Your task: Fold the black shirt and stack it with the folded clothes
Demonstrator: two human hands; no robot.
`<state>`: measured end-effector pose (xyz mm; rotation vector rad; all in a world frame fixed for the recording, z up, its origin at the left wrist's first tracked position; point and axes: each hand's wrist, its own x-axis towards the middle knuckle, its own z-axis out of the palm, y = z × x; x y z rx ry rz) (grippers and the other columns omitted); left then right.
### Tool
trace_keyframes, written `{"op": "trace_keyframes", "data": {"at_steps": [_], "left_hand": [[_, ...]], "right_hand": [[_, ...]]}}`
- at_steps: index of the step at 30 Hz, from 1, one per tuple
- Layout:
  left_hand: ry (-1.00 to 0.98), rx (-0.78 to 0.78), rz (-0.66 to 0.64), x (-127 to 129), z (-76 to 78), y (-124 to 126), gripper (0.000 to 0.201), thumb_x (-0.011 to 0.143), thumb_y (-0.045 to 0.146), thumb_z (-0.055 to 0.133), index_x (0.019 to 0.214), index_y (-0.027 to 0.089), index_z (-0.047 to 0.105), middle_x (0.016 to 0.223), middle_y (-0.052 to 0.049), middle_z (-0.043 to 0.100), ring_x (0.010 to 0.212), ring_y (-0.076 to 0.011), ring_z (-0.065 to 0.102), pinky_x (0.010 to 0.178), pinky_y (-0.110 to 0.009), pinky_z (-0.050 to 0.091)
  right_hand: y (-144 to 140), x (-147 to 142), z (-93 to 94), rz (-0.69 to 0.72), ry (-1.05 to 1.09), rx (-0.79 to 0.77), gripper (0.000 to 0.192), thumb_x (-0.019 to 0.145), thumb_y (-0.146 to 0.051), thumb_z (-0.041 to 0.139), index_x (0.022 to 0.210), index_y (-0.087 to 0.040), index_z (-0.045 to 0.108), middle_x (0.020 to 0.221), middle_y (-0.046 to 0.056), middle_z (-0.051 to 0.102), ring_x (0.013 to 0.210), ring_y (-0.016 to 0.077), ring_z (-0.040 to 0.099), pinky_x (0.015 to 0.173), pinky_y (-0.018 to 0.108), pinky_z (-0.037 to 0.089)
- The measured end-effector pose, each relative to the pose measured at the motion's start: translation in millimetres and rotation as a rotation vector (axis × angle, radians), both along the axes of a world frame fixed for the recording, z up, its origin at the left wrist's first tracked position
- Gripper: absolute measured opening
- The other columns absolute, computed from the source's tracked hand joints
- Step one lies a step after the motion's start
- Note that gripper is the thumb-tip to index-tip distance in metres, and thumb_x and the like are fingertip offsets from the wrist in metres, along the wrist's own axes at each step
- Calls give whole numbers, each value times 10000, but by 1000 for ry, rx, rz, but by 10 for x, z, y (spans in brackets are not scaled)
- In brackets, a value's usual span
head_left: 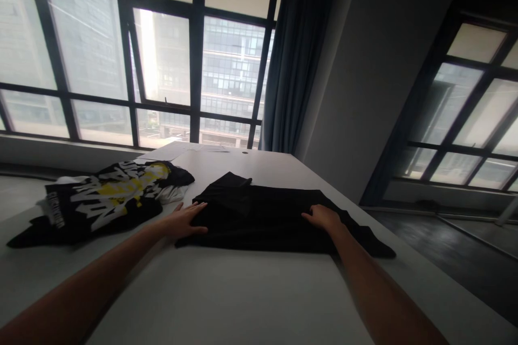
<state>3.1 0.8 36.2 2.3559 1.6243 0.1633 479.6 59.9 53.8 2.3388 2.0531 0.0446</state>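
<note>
Off to the left of my left hand (184, 219) lies a black printed shirt (101, 199) with big white and yellow block lettering across it, but the cloth is crumpled and turned away from me, so I cannot make out a single word. A narrow white strip of small print runs along its near edge, also too small to read.
</note>
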Motion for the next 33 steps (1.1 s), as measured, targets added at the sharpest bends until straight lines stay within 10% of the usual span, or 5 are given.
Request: {"op": "trace_keyframes", "data": {"at_steps": [7,15,20,25,33], "left_hand": [[110,-108,-68,-39,-6,-52,1023,772,730,485,1556,141,191,1614,-154,-16,1502,-336,-16,1165,-611,-7],[-214,182,73,42,-29,46,388,807,503,551,1000,194,685,1430,-120,548,1286,-316,519,1113,-460,325],[-564,178,122,40,201,-1,270,758,474,557,764,205,550,816,-29,720,780,-219,666,720,-323,519],[-646,240,-28,-15,381,-129,167,693,307,563,679,227,417,1098,-30,716,1038,-233,630,879,-311,491],[-116,207,362,14,171,-115,541,772,318,548,1280,143,492,1272,-175,631,1198,-314,584,986,-402,439]], "right_hand": [[51,-682,96,331,294,188,370,932,-446,512,1130,-193,695,1190,103,685,1095,241,636,898,310,478],[511,-1816,112,500,433,-50,501,685,-379,806,1130,-171,708,1157,124,697,1079,298,639,902,344,498],[739,-2052,148,529,467,-54,311,582,-97,788,878,-187,748,921,46,726,904,228,674,776,276,513],[775,-2060,129,614,670,183,260,714,-107,662,964,-172,693,936,24,708,877,174,652,781,261,497],[625,-2201,-27,505,452,112,473,781,-290,715,1230,-193,604,1259,116,639,1128,257,615,929,341,469]]}}
